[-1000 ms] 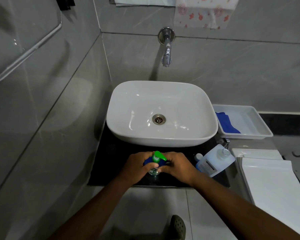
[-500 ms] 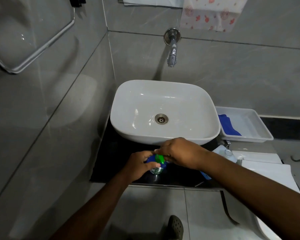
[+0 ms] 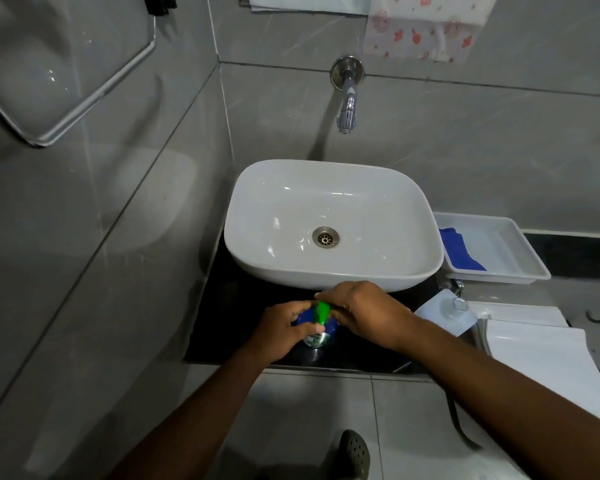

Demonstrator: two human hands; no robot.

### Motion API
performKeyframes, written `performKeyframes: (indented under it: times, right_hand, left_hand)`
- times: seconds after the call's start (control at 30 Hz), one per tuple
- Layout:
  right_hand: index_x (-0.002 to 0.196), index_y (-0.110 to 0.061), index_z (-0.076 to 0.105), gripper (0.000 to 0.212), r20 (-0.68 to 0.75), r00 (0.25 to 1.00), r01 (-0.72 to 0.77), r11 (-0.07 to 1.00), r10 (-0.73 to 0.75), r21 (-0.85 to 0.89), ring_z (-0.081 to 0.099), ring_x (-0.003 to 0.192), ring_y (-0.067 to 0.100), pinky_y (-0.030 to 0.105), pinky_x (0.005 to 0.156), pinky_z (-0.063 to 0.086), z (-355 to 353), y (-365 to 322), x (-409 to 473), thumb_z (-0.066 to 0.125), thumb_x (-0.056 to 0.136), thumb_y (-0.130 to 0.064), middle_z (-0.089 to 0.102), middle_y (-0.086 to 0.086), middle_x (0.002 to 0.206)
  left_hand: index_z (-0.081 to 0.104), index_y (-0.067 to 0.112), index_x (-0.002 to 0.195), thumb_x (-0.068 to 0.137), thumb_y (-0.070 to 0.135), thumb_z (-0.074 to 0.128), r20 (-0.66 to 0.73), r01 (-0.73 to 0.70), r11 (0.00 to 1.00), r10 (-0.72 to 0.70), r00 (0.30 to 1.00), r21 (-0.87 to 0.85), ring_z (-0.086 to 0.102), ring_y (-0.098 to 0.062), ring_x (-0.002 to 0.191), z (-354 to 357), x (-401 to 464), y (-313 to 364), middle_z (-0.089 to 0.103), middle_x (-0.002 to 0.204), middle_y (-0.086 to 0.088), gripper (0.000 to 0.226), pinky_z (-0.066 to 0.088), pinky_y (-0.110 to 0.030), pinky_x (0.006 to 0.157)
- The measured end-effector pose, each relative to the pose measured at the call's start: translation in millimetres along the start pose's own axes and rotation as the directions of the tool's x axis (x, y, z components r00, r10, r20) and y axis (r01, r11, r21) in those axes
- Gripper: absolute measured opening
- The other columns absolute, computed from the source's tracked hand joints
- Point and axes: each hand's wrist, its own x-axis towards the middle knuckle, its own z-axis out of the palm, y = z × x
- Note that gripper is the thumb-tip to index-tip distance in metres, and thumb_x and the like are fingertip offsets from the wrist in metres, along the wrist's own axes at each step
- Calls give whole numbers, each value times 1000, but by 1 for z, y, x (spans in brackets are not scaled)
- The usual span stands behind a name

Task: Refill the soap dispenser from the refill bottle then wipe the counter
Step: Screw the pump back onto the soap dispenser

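Note:
A blue soap dispenser (image 3: 321, 332) with a green pump head (image 3: 322, 312) stands on the black counter (image 3: 222, 327) in front of the white basin. My left hand (image 3: 284, 329) wraps around its body. My right hand (image 3: 364, 311) grips the green pump head from the right. The clear refill bottle (image 3: 445, 315) lies tilted on the counter just right of my right forearm, partly hidden by it. A blue cloth (image 3: 459, 249) lies in a white tray (image 3: 520, 251) at the right of the basin.
The white basin (image 3: 333, 223) fills the counter's back, with a wall tap (image 3: 347, 98) above it. A white flat lid or cistern top (image 3: 548, 362) lies at the right. Grey tiled walls close in the left and back. My shoe (image 3: 354, 455) shows on the floor below.
My right hand has shifted from the dispenser's side up onto the green pump head, and the pump head has turned. The camera has moved a little to the left and closer.

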Motion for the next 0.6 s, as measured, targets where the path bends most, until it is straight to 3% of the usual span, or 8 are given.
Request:
performKeyframes:
  times: [0.1,0.23,0.3,0.37,0.5,0.6]
  right_hand:
    - [137,-19,48,59,-94,973,-181,948,211,260,58,114,14,29,101,46,25,8,-15,69,82,-14,61,4,127]
    - [143,-18,39,82,13,914,-364,807,405,465,53,119,9,26,104,44,61,15,-23,79,72,-18,54,-3,134]
    - [137,-16,47,79,1,903,-370,775,430,512,57,114,7,13,97,42,74,15,-20,84,68,-21,59,-8,124]
    - [123,-16,60,61,-71,892,-341,770,446,539,63,101,5,2,85,41,81,13,-15,84,68,-18,66,-10,108]
    - [104,-38,65,45,-145,907,-250,783,395,569,64,89,-7,6,79,45,86,-6,0,83,69,-15,70,-17,94]
    - [101,-43,64,45,-137,927,-200,767,350,610,65,90,-4,8,80,48,88,-23,21,82,70,-15,71,-20,94]
  left_hand:
    - [51,10,135,72,6,81,-72,110,986,-120,990,-122,55,-12,120,1,-6,-9,55,128,5,69,46,-33,104]
    - [49,2,133,79,-7,70,-128,192,967,-214,968,-166,56,-21,118,10,-20,-27,57,131,-11,58,46,-29,98]
    - [45,-1,135,82,-13,62,-155,218,956,-250,956,-197,57,-21,114,18,-23,-28,56,132,-20,56,45,-24,93]
    - [45,-3,134,84,-15,57,-209,226,942,-280,937,-247,57,-24,116,24,-25,-26,57,131,-21,52,45,-24,93]
    - [53,3,131,89,-12,50,-294,202,929,-295,909,-309,55,-21,122,19,-36,-24,59,131,-12,45,44,-31,105]
    - [59,19,125,89,-11,47,-365,186,919,-316,876,-348,59,-19,117,0,-45,-25,62,126,-4,49,48,-37,101]
